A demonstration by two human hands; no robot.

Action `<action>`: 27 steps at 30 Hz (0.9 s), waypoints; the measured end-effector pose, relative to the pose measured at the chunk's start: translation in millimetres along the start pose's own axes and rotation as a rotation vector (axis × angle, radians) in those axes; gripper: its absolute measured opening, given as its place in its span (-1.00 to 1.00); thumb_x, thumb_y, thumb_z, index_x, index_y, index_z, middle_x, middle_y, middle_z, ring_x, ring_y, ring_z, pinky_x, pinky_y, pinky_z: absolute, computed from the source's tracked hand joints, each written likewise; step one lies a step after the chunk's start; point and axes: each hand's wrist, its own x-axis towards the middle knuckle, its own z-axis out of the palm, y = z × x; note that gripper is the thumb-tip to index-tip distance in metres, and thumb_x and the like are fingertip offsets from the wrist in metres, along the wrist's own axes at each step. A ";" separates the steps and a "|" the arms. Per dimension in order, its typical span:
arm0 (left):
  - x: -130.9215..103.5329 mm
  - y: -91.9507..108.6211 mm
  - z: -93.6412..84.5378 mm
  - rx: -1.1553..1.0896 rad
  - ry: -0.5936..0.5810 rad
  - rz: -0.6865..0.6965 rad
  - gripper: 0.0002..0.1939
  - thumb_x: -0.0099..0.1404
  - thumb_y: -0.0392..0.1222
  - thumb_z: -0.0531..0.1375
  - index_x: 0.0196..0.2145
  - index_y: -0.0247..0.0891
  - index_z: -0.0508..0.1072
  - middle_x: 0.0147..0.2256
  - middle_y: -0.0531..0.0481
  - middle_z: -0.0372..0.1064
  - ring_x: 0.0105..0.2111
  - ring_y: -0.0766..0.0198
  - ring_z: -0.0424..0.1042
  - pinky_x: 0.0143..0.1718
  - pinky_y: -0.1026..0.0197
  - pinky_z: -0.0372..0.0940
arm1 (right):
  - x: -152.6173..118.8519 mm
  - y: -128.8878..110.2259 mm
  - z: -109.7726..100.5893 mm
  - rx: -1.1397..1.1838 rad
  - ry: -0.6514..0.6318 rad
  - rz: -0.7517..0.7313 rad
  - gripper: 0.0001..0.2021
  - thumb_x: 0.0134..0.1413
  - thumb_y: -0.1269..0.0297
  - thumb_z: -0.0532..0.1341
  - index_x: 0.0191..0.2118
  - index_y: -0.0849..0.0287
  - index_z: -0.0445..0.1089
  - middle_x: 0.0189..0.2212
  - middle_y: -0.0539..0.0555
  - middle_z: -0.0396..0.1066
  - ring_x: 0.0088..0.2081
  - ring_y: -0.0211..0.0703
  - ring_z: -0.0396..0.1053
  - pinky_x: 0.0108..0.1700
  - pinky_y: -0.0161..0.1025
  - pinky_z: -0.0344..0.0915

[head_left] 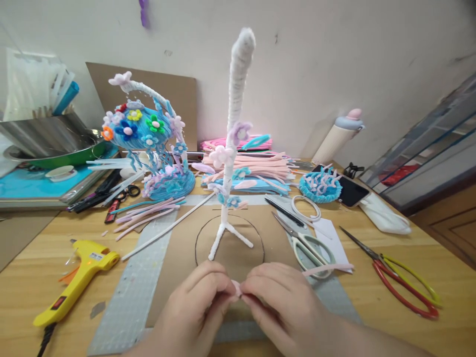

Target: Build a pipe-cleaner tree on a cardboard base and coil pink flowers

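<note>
Both hands meet at the front of the cardboard sheet (163, 277), pinching a pale pink pipe cleaner (329, 268). My left hand (199, 305) has its thumb and fingertips closed on a small pink bit of it. Close against them, my right hand (280, 302) pinches the same piece, and a straight length sticks out to the right behind that hand. Just beyond stands a white wrapped stem (238, 94) on splayed feet, with lilac, pink and blue flowers along it. Its feet rest about a circle drawn on the cardboard. My fingers partly hide the pinched bit.
A yellow glue gun (80, 277) lies at left. White-handled scissors (310, 250) and red-and-yellow scissors (394, 277) lie at right. Behind are bundled pipe cleaners (256, 166), a blue flowered lamp-like ornament (145, 131), a small blue round piece (320, 184) and a phone (353, 192).
</note>
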 end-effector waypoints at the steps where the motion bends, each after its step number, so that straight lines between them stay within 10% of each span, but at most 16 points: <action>1: 0.4 -0.2 -0.4 0.007 0.007 0.010 -0.78 0.26 -0.49 0.06 -0.25 -0.18 0.30 -0.33 0.05 0.31 -0.33 0.39 0.37 -0.31 0.38 0.29 | -0.2 0.1 -0.2 -0.010 0.005 0.000 -0.85 0.14 0.49 0.04 -0.25 0.18 0.32 -0.43 0.05 0.39 -0.38 -0.21 0.31 -0.34 -0.27 0.22; 27: 1.6 1.0 -2.5 0.008 0.037 0.081 -0.79 0.24 -0.48 0.10 -0.25 -0.20 0.33 -0.39 0.04 0.34 -0.39 0.37 0.38 -0.37 0.39 0.30 | -2.1 -1.1 -3.7 0.033 -0.035 0.028 -0.89 0.15 0.47 0.07 -0.27 0.17 0.31 -0.44 0.04 0.38 -0.40 -0.23 0.29 -0.36 -0.28 0.17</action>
